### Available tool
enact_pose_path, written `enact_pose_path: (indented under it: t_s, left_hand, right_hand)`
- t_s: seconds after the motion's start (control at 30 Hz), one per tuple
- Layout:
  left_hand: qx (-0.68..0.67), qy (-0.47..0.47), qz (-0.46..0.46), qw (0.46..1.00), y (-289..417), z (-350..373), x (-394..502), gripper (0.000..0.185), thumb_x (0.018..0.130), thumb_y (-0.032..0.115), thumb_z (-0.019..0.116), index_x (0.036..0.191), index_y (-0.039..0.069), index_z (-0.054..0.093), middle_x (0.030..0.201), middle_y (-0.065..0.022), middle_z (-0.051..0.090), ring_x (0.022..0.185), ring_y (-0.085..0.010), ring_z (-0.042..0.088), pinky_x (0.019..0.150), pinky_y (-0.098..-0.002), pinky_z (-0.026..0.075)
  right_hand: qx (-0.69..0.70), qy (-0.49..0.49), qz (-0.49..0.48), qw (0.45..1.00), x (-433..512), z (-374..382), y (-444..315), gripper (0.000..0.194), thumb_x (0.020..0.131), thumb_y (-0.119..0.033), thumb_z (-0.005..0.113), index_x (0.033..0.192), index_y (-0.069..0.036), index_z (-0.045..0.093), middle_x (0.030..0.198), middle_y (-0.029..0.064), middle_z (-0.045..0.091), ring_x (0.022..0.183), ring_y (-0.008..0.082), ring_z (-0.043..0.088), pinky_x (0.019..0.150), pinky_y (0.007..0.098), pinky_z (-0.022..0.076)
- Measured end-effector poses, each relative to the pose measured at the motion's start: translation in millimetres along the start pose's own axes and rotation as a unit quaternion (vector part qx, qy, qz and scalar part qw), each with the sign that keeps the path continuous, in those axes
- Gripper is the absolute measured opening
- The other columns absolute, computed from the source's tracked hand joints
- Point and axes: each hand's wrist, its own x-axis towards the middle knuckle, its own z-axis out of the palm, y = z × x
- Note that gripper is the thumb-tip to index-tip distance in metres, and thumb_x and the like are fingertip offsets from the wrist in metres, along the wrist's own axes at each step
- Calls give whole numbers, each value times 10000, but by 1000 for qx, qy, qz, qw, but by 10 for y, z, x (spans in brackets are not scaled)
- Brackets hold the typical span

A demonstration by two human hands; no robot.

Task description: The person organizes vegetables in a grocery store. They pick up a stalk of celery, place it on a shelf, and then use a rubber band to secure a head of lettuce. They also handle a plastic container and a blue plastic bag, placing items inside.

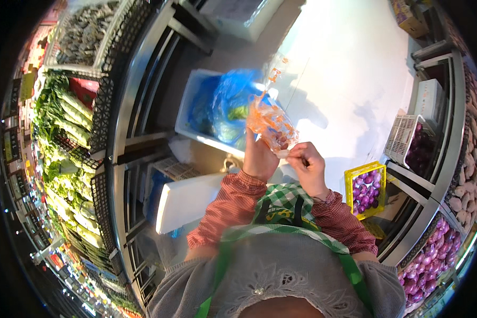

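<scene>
A crumpled clear plastic bag [268, 119] with orange printing is bunched up between my two hands, over the aisle floor. My left hand [259, 159] grips it from the left side, thumb pointing up and the other fingers mostly hidden behind the film. At the bag's lower right end, my right hand [311, 165] pinches a whitish gathered tip between thumb and fingers. Just beyond my left hand stands a white foam box [187, 105] lined with a blue plastic bag [236, 85]. Pale green leafy vegetables [236, 113] show through the blue film.
Vegetable shelving [123, 119] lines the left, with a white foam board [189, 198] leaning below it. To the right, a yellow crate [349, 190] of purple onions and a white basket [399, 135] stand by the other rack. Another foam box [238, 20] sits farther up the aisle.
</scene>
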Motion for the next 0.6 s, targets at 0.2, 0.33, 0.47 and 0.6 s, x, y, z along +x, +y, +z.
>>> enact_pose_path:
  t_s: [0.2, 0.33, 0.47, 0.6]
  left_hand:
    - [248, -61, -58, 965, -512, 773, -30, 572, 1041, 494, 408, 1391, 43, 457, 1235, -87, 582, 1100, -196, 537, 992, -372, 431]
    - [442, -151, -121, 876, -480, 1023, -107, 476, 967, 184, 627, 1340, -72, 481, 1175, -107, 644, 895, -125, 578, 806, -266, 493]
    - [439, -144, -135, 877, -270, 1236, -93, 505, 918, 85, 671, 1354, -70, 469, 995, -130, 701, 673, -80, 587, 545, -196, 435]
    - [534, -115, -103, 831, 0, 1364, 25, 196, 949, 140, 668, 1099, 15, 666, 893, -99, 727, 626, -75, 613, 477, -189, 398]
  right_hand:
    - [209, 228, 101, 946, 320, -1297, -514, 105, 975, -122, 591, 926, -30, 604, 670, -70, 427, 590, 36, 351, 534, 213, 282]
    - [195, 287, 20, 938, 583, -2085, -702, 125, 998, -154, 572, 936, -45, 569, 641, -65, 419, 537, 33, 331, 496, 209, 266]
    - [168, 357, -16, 919, 868, -2778, -767, 156, 997, -185, 583, 911, -58, 553, 662, -57, 442, 532, 28, 350, 480, 205, 281]
    - [107, 398, -18, 911, 1221, -3362, -746, 156, 987, -194, 607, 913, -67, 554, 710, -48, 489, 541, 32, 384, 461, 206, 292]
